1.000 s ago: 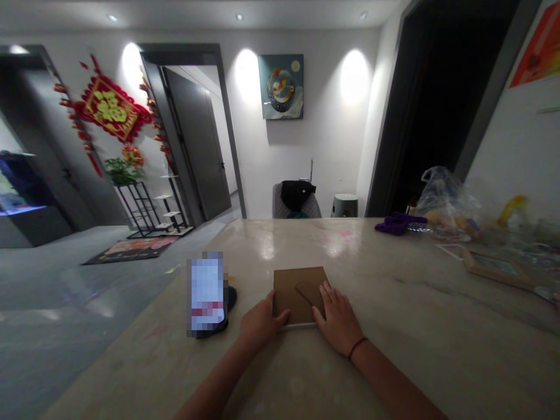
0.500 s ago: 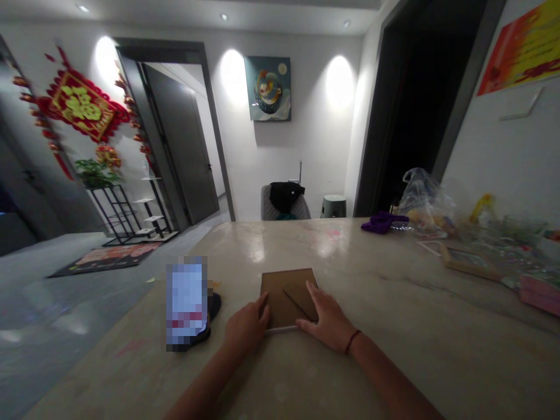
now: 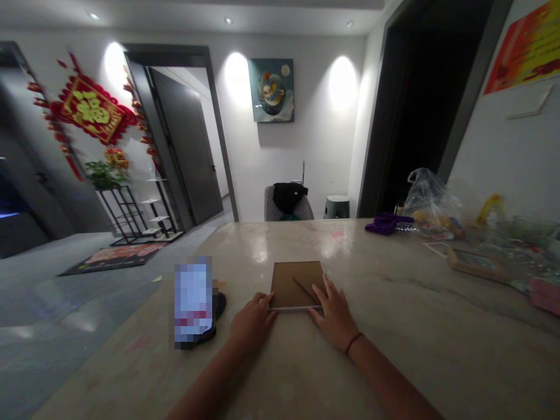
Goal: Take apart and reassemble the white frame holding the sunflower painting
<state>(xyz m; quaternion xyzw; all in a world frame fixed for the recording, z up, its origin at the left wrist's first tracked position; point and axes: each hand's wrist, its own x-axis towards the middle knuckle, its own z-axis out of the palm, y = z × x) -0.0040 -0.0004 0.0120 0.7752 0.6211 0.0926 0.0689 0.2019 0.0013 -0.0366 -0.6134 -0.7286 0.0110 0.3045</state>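
Observation:
A small picture frame lies face down on the pale marble table (image 3: 406, 344), its brown cardboard back (image 3: 291, 280) facing up and a thin white edge showing along the near side. A narrow cardboard stand strut (image 3: 305, 290) lies flat on that back. My left hand (image 3: 252, 321) grips the near left corner of the frame. My right hand (image 3: 333, 310) presses its fingers on the right side of the back. A phone, pixelated in the picture (image 3: 193, 300), stands on a black holder (image 3: 221, 306) left of my left hand.
Past the table's far right lie a purple cloth (image 3: 387, 224), a clear plastic bag (image 3: 431, 204) and a wooden frame (image 3: 476, 262) among cluttered items. A chair with a black garment (image 3: 289, 198) stands beyond the far edge. The table's left edge drops to a grey floor.
The cardboard strut has gone from a wide raised flap to lying flat against the back. Both hands have shifted slightly with the frame, and the view has moved a little.

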